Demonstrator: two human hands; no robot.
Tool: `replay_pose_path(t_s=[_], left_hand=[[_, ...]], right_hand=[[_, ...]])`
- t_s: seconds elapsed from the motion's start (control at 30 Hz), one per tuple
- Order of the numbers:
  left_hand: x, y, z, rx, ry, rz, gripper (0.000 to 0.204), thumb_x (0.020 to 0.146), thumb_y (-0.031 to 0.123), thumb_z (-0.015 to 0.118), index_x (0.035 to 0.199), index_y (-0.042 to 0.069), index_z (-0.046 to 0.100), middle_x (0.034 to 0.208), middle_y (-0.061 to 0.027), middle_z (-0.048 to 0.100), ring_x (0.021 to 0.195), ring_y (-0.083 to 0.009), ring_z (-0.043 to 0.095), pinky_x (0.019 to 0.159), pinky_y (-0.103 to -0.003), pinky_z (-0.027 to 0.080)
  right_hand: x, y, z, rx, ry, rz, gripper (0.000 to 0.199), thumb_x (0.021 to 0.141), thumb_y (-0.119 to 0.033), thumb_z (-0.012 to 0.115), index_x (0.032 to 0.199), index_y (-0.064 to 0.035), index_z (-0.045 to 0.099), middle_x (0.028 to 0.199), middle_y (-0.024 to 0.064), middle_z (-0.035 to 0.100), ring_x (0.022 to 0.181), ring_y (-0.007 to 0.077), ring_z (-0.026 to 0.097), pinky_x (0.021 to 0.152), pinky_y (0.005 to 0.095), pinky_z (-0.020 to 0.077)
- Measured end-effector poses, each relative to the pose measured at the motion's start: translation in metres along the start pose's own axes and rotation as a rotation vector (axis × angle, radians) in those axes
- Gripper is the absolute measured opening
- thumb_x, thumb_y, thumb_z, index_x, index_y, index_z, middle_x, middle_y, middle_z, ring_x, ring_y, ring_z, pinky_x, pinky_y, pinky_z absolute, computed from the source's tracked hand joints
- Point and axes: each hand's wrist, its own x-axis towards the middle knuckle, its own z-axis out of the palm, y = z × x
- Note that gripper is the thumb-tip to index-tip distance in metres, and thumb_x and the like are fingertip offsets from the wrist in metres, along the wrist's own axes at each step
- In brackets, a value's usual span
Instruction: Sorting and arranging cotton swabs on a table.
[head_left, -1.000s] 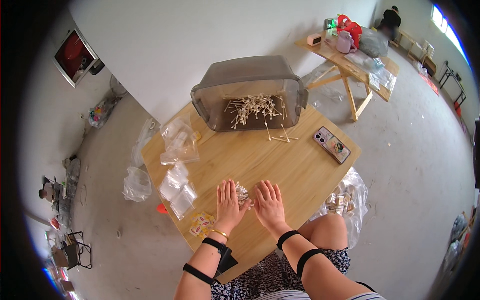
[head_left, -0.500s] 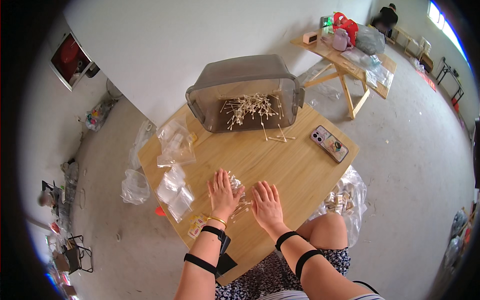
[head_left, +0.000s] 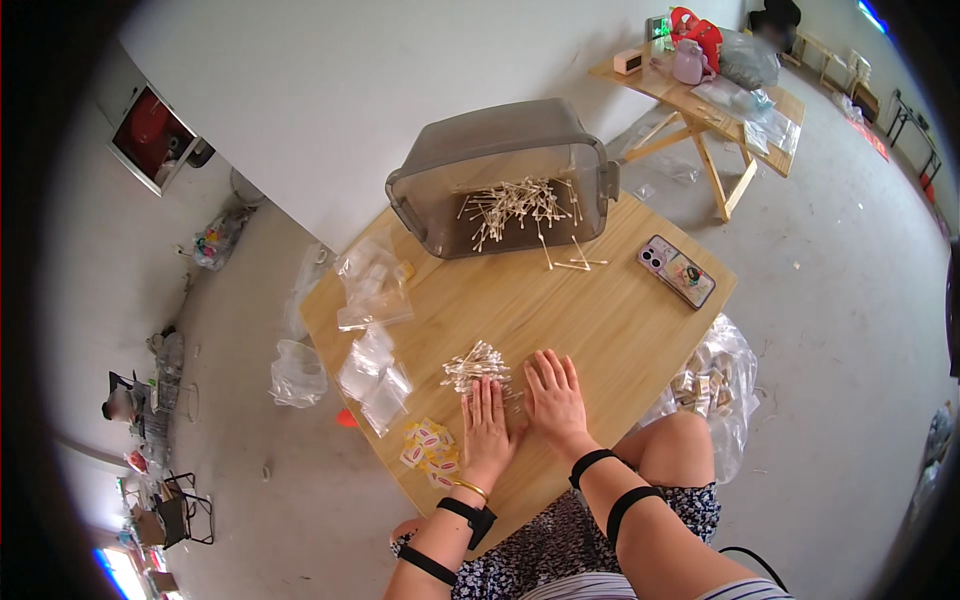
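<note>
A small pile of white-tipped cotton swabs [head_left: 475,364] lies on the wooden table [head_left: 590,320] in front of me. My left hand [head_left: 487,428] is laid flat, fingers stretched out, its fingertips over the near end of the pile. To its right, my right hand [head_left: 557,398] rests with straight fingers just beside the swabs, palm down and holding nothing visible. Whatever lies beneath the two palms is hidden. A grey translucent bin [head_left: 500,130] lies on its side at the far edge, with many loose swabs [head_left: 515,207] inside and a few spilled in front of its mouth.
Clear plastic bags [head_left: 373,375] lie along the table's left side, above small yellow-and-white labels [head_left: 430,450]. A phone [head_left: 677,272] lies at the right. Beside the right edge hangs a plastic bag of small packs [head_left: 710,385]. Another table [head_left: 690,110] stands far right; a person is beyond it.
My left hand has drawn back toward me and slightly right, uncovering the swab pile and the labels. My right hand stays beside the pile. The whole view has shifted a little.
</note>
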Motion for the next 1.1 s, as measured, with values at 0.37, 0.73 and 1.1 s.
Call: replay_pose_path(t_s=[0.37,0.73,1.1], left_hand=[[-0.001,-0.005,-0.001,-0.036,0.119,-0.066,0.094,0.096,0.048,0.058,0.16,-0.006,0.014,0.169,-0.0235,0.012,0.157,-0.0374,0.011,0.126,-0.055,0.006],[-0.024,0.005,-0.005,-0.151,0.051,-0.003,0.095,0.09,0.036,0.068,0.16,-0.004,0.017,0.168,-0.0228,0.015,0.157,-0.0387,0.013,0.126,-0.055,0.009],[0.008,-0.005,-0.015,-0.04,0.111,-0.069,0.081,0.095,0.043,0.062,0.158,0.004,0.029,0.159,-0.0164,0.033,0.148,-0.0332,0.032,0.124,-0.061,0.012]], right_hand=[[-0.002,-0.001,-0.002,0.016,-0.017,-0.001,0.049,0.097,-0.025,0.055,0.142,-0.0057,0.055,0.152,0.0133,0.046,0.147,0.0303,0.035,0.126,0.0494,0.0206],[-0.001,0.001,-0.002,0.025,-0.042,0.008,0.052,0.095,-0.026,0.056,0.144,-0.0057,0.053,0.153,0.0147,0.045,0.148,0.0309,0.034,0.126,0.0494,0.019],[-0.001,-0.001,-0.002,0.009,0.002,-0.004,0.048,0.096,-0.026,0.055,0.138,-0.0047,0.057,0.152,0.015,0.047,0.148,0.0302,0.035,0.126,0.0503,0.0206]])
